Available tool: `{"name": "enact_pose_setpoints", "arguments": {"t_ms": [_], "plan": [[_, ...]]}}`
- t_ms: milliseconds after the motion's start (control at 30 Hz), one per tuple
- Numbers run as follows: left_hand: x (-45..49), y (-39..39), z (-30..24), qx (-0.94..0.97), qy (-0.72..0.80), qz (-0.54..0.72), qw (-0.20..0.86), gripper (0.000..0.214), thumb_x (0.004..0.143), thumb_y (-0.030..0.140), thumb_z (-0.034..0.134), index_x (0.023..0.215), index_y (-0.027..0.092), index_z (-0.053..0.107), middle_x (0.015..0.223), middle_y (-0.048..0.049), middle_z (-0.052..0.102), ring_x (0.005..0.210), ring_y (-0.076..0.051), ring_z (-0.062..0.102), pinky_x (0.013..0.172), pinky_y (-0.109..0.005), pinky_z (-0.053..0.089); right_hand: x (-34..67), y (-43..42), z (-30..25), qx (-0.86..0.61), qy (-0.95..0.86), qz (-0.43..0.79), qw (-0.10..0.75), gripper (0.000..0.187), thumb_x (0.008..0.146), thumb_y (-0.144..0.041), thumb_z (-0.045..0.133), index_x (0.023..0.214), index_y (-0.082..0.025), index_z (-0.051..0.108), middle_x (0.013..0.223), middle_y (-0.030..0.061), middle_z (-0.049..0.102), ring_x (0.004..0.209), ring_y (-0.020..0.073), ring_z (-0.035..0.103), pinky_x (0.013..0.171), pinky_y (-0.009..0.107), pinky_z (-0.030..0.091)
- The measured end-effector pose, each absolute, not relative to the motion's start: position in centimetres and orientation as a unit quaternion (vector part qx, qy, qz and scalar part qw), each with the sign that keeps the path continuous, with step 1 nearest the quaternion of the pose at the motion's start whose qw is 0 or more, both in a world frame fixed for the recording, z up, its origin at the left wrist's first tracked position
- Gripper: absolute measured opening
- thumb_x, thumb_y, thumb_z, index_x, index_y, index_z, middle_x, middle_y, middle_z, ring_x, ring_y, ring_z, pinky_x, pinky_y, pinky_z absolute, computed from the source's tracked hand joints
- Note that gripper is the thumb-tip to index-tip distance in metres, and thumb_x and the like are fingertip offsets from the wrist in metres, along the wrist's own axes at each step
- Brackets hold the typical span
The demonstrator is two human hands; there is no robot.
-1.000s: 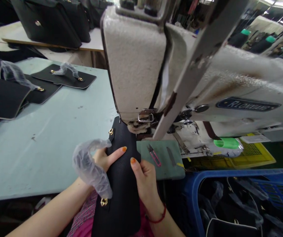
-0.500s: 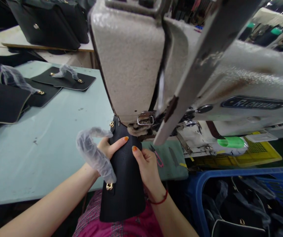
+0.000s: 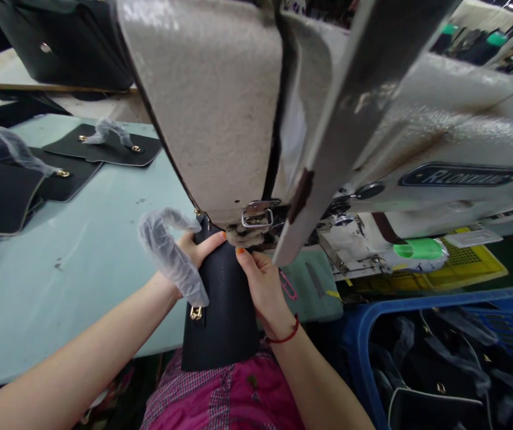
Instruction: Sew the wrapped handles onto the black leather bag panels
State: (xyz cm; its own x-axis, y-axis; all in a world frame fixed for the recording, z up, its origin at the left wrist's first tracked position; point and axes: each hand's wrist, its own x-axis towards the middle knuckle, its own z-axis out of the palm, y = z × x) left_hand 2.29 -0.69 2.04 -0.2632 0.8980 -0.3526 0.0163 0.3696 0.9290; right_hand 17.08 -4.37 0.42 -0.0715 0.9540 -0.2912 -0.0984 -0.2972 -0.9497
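A black leather bag flap lies lengthwise under the head of a sewing machine, its near end over my lap. My left hand grips its left side, thumb on top and the fingers hidden beneath. On the right edge, my right hand pinches the flap between thumb and fingers, close to the presser foot area. A plastic-wrapped handle arches over my left wrist from the flap, with a gold chain link at its near end. The needle is hidden by the machine head.
More black flaps with wrapped handles lie on the pale green table at left. Black bags stand on a board behind. Pink-handled scissors rest right of my hand. A blue crate holds several black pieces.
The flap and both my hands have moved forward, deeper under the machine head. The far gold link is now partly hidden by it. The camera view has shifted slightly.
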Motion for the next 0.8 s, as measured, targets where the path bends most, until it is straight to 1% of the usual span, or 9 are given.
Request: {"name": "enact_pose_setpoints", "arguments": {"t_ms": [100, 233, 300, 367, 433, 533, 600, 733, 800], "plan": [[1.8, -0.1, 1.9, 0.391, 0.650, 0.425, 0.493, 0.058, 0.062, 0.048, 0.080, 0.109, 0.017, 0.068, 0.110, -0.0099, 0.071, 0.103, -0.033, 0.066, 0.091, -0.045, 0.054, 16.7, -4.2, 0.2, -0.538, -0.414, 0.595, 0.430, 0.050, 0.081, -0.061, 0.056, 0.060, -0.016, 0.051, 0.057, -0.0010, 0.045, 0.055, 0.0097, 0.040, 0.049, 0.022, 0.028], [1.1, 0.6, 0.7, 0.416, 0.615, 0.439, 0.506, 0.053, 0.063, 0.049, 0.078, 0.105, 0.018, 0.070, 0.107, -0.0080, 0.072, 0.103, -0.031, 0.067, 0.095, -0.042, 0.053, 16.6, -4.2, 0.4, -0.549, -0.429, 0.576, 0.427, 0.050, 0.084, -0.060, 0.052, 0.060, -0.016, 0.049, 0.057, -0.0018, 0.043, 0.055, 0.0095, 0.038, 0.050, 0.023, 0.027], [0.9, 0.5, 0.6, 0.427, 0.593, 0.445, 0.518, 0.053, 0.061, 0.047, 0.079, 0.106, 0.019, 0.071, 0.108, -0.0071, 0.072, 0.105, -0.031, 0.066, 0.096, -0.041, 0.052, 16.9, -4.2, 0.6, -0.549, -0.451, 0.558, 0.428, 0.050, 0.087, -0.059, 0.050, 0.059, -0.017, 0.046, 0.057, -0.0026, 0.040, 0.055, 0.0090, 0.036, 0.050, 0.023, 0.026], [0.7, 0.2, 0.8, 0.424, 0.568, 0.448, 0.545, 0.056, 0.058, 0.044, 0.082, 0.107, 0.021, 0.070, 0.109, -0.0066, 0.072, 0.104, -0.031, 0.067, 0.092, -0.040, 0.055, 17.5, -4.2, 0.8, -0.554, -0.478, 0.530, 0.429, 0.050, 0.088, -0.057, 0.050, 0.058, -0.017, 0.045, 0.056, -0.0034, 0.037, 0.054, 0.0086, 0.034, 0.051, 0.023, 0.025], [0.7, -0.2, 1.1, 0.394, 0.551, 0.439, 0.590, 0.057, 0.055, 0.040, 0.085, 0.107, 0.021, 0.071, 0.107, -0.0072, 0.073, 0.099, -0.033, 0.069, 0.084, -0.041, 0.058, 18.1, -4.1, 1.0, -0.559, -0.492, 0.511, 0.428, 0.048, 0.090, -0.055, 0.049, 0.059, -0.017, 0.045, 0.054, -0.0037, 0.038, 0.053, 0.0088, 0.036, 0.051, 0.023, 0.026], [0.6, -0.6, 1.0, 0.335, 0.537, 0.408, 0.658, 0.055, 0.058, 0.039, 0.085, 0.108, 0.020, 0.071, 0.098, -0.0099, 0.075, 0.090, -0.033, 0.071, 0.076, -0.042, 0.060, 18.4, -3.9, 1.0, -0.563, -0.489, 0.508, 0.431, 0.046, 0.091, -0.051, 0.049, 0.059, -0.018, 0.045, 0.052, -0.0034, 0.042, 0.051, 0.0092, 0.041, 0.050, 0.022, 0.029], [0.5, -0.5, 0.6, 0.325, 0.526, 0.396, 0.679, 0.054, 0.061, 0.040, 0.084, 0.109, 0.020, 0.070, 0.095, -0.0114, 0.075, 0.087, -0.033, 0.072, 0.075, -0.043, 0.060, 18.3, -3.8, 0.9, -0.566, -0.483, 0.503, 0.440, 0.044, 0.091, -0.047, 0.049, 0.058, -0.018, 0.044, 0.051, -0.0032, 0.044, 0.049, 0.0091, 0.043, 0.049, 0.022, 0.031], [0.2, 0.8, 0.5, 0.358, 0.537, 0.389, 0.658, 0.058, 0.056, 0.043, 0.086, 0.107, 0.018, 0.071, 0.095, -0.0103, 0.075, 0.093, -0.035, 0.071, 0.082, -0.044, 0.058, 17.7, -3.8, 0.9, -0.557, -0.461, 0.523, 0.452, 0.042, 0.090, -0.044, 0.051, 0.057, -0.018, 0.047, 0.048, -0.0023, 0.050, 0.044, 0.0101, 0.050, 0.046, 0.021, 0.036], [0.1, 1.9, 1.0, 0.399, 0.564, 0.384, 0.612, 0.061, 0.051, 0.045, 0.087, 0.100, 0.014, 0.072, 0.093, -0.0087, 0.076, 0.097, -0.036, 0.069, 0.086, -0.045, 0.056, 17.4, -3.9, 1.1, -0.540, -0.443, 0.557, 0.450, 0.045, 0.090, -0.045, 0.049, 0.055, -0.017, 0.049, 0.047, -0.0013, 0.052, 0.041, 0.0105, 0.052, 0.043, 0.020, 0.037]]}}
